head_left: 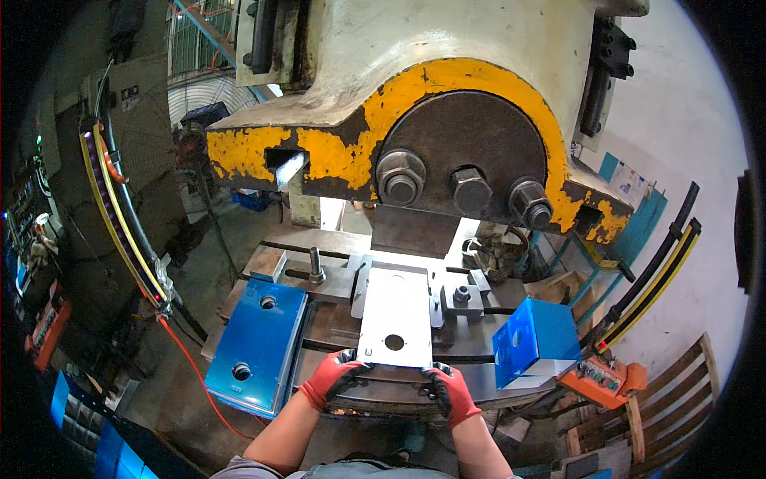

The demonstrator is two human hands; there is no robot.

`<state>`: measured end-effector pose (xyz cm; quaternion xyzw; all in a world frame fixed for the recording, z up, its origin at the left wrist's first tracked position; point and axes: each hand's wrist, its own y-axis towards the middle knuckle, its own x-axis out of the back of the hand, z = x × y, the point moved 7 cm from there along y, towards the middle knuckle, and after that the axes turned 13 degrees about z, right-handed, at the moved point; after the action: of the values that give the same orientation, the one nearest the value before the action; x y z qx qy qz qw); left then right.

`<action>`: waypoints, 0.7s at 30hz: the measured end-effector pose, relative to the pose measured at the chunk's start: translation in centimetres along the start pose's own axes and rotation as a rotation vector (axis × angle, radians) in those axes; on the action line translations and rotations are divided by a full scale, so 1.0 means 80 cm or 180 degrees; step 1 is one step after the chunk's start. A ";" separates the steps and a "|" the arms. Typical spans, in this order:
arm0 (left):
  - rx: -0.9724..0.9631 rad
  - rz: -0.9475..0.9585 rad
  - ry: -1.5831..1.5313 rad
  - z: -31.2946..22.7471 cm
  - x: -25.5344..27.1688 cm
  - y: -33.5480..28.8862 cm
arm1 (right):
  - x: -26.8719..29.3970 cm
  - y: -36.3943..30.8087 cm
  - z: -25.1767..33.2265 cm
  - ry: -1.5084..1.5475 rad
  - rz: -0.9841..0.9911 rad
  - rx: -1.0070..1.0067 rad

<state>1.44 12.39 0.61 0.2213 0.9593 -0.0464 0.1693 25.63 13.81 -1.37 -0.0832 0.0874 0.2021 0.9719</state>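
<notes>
A flat pale sheet-metal plate (395, 307) with a round dark hole near its close end lies lengthwise under the press. My left hand (333, 378), in a red glove with dark fingers, pinches its near left corner. At the near right corner, my right hand (452, 393), gloved alike, is closed on the edge. The plate's far part lies between metal guide blocks on the slotted press bed (323, 319). Above its far end hangs a dark upper tool (411, 230), apart from the plate. Both thumbs show on top; the fingers underneath are partly hidden.
Blue-coated flat plates (259, 331) with two holes are stacked on the left. A blue bent box-shaped part (538, 343) stands on the right. An upright bolt (317, 265) and a clamp block (461, 296) flank the guides. Yellow-edged bars (120, 211) and an orange control box (602, 382) stand outside.
</notes>
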 end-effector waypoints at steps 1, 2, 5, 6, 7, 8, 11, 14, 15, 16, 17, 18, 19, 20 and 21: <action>0.0073 0.0001 -0.0085 0.000 -0.001 -0.001 | -0.001 0.000 0.000 0.0003 -0.0002 0.0004; 0.0146 0.0004 -0.0170 0.002 -0.001 -0.001 | -0.001 -0.002 0.000 0.0037 -0.0059 -0.0023; -0.0050 0.0084 -0.0022 -0.003 0.000 -0.001 | -0.012 -0.009 0.007 0.0212 -0.0118 -0.0039; -0.0048 0.0085 -0.0019 -0.003 0.001 -0.001 | -0.015 -0.010 0.008 0.0354 -0.0127 -0.0027; -0.0020 0.0103 -0.0086 -0.003 0.000 0.000 | -0.015 -0.009 0.006 0.0357 -0.0136 -0.0020; 0.0009 0.0119 -0.0153 -0.003 -0.001 0.000 | -0.012 -0.008 0.002 0.0432 -0.0177 0.0011; 0.0014 0.0163 -0.0190 -0.004 -0.003 0.002 | -0.016 -0.009 0.005 0.0521 -0.0231 0.0057; 0.0122 0.0126 -0.0291 0.000 -0.001 0.002 | -0.011 -0.006 -0.001 0.0525 -0.0280 0.0146; 0.0120 0.0131 -0.0289 -0.002 -0.005 0.001 | -0.008 -0.005 -0.003 0.0521 -0.0313 0.0212; 0.0136 0.0001 -0.0356 -0.007 -0.008 -0.003 | -0.011 -0.006 0.000 0.0522 -0.0309 0.0209; 0.0150 -0.0130 -0.0424 -0.009 -0.011 -0.005 | -0.016 -0.008 0.006 0.0544 -0.0310 0.0198; 0.0144 -0.0134 -0.0423 -0.009 -0.015 -0.006 | -0.020 -0.010 0.009 0.0563 -0.0308 0.0192; 0.0040 -0.0261 -0.0401 -0.010 -0.017 -0.007 | -0.021 -0.009 0.009 0.0560 -0.0301 0.0193; -0.0065 -0.0388 -0.0380 -0.012 -0.015 -0.009 | -0.021 -0.009 0.009 0.0546 -0.0297 0.0254; -0.0072 -0.0389 -0.0382 -0.010 -0.015 -0.009 | -0.021 -0.009 0.010 0.0529 -0.0298 0.0316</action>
<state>1.93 11.39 1.82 0.1573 0.9596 -0.0590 0.2257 24.54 12.72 -0.18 -0.0554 0.1736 0.1443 0.9726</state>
